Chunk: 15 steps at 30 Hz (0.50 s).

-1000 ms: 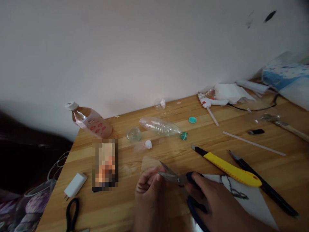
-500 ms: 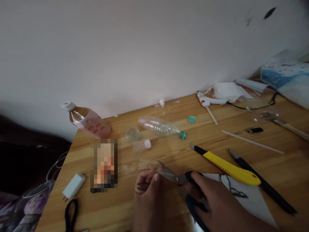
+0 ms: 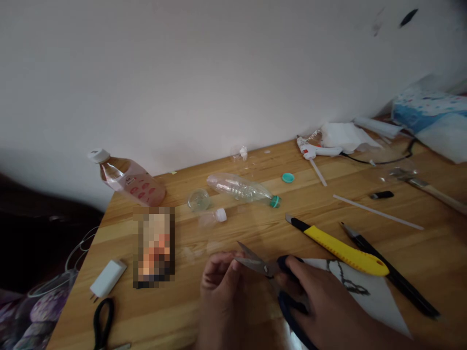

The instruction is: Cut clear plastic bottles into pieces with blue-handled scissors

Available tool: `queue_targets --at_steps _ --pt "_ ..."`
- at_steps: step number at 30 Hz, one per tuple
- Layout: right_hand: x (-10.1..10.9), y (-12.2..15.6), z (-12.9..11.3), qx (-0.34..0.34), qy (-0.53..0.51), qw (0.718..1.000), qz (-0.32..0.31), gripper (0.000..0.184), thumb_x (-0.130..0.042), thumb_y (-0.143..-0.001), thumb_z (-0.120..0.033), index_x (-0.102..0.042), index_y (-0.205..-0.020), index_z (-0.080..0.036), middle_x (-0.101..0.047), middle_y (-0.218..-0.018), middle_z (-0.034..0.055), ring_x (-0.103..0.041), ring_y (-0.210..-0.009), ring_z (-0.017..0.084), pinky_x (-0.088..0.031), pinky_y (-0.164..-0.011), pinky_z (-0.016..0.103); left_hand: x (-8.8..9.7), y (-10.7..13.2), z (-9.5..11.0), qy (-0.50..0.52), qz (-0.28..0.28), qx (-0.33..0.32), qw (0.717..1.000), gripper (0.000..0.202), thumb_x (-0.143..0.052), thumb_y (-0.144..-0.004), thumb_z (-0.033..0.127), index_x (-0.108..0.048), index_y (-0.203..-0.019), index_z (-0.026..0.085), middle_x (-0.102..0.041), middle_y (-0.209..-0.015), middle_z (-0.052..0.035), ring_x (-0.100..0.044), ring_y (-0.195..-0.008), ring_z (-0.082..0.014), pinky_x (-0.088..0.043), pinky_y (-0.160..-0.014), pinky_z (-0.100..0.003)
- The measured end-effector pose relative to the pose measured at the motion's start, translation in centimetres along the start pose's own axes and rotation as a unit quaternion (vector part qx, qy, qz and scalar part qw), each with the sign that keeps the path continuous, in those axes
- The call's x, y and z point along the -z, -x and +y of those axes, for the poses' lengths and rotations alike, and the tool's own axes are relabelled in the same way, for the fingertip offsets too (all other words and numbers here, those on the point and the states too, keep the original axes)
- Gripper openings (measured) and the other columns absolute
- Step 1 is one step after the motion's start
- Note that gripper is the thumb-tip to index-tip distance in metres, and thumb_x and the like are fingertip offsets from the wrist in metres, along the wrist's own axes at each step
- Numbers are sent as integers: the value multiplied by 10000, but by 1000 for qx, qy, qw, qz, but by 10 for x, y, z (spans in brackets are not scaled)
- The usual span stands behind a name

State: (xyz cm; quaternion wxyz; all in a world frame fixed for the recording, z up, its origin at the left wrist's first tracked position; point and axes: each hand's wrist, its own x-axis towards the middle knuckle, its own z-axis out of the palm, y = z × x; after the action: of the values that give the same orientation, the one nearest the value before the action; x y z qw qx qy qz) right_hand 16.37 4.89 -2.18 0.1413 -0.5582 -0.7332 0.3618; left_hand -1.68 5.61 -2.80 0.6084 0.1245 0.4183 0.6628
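My right hand grips a pair of scissors by its dark blue handles, with the blades parted and pointing left. At the blade tips, my left hand is closed in a pinch, thumb against forefinger. What it holds is too small or see-through to make out. Under my right hand lies a white sheet with a dark drawing on it. Beyond my hands, a clear plastic bottle with a green neck lies on its side, beside a cut bottle top with a white cap and a clear round piece.
On the right lie a yellow utility knife, a black pen-like tool, a glue stick and a white glue gun. A pink-labelled bottle, a phone-like pixelated object and a white charger are on the left.
The view has shifted slightly, so the table things sit a little further left. The scissor blades stand slightly wider apart. Both hands keep nearly the same pose.
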Motion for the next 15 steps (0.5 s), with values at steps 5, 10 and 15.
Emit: queue_targets --at_steps 5,10,15 --pt "-2 -2 4 5 -6 1000 11 218 -558 -766 -144 -488 -957 -223 -688 -882 82 -679 -796 240 -515 -709 382 7 1 -4 -12 17 5 1000 169 -898 -652 232 -745 -725 238 -777 -742 29 -681 -611 -86 -553 -644 -180" --pt "0 -2 2 15 -12 1000 20 171 -539 -802 -189 -486 -960 -225 -674 -821 60 -677 -748 233 -507 -673 369 0 2 -2 0 27 -9 1000 188 -910 -622 220 -743 -708 228 -764 -707 20 -689 -618 -98 -552 -627 -178" --pt "2 1 -2 -3 -4 1000 2 224 -583 -769 -147 -486 -955 -225 -682 -861 64 -685 -800 245 -505 -695 372 -2 5 0 -4 21 -16 1000 186 -908 -631 214 -751 -724 252 -779 -727 36 -721 -673 -103 -573 -703 -189"
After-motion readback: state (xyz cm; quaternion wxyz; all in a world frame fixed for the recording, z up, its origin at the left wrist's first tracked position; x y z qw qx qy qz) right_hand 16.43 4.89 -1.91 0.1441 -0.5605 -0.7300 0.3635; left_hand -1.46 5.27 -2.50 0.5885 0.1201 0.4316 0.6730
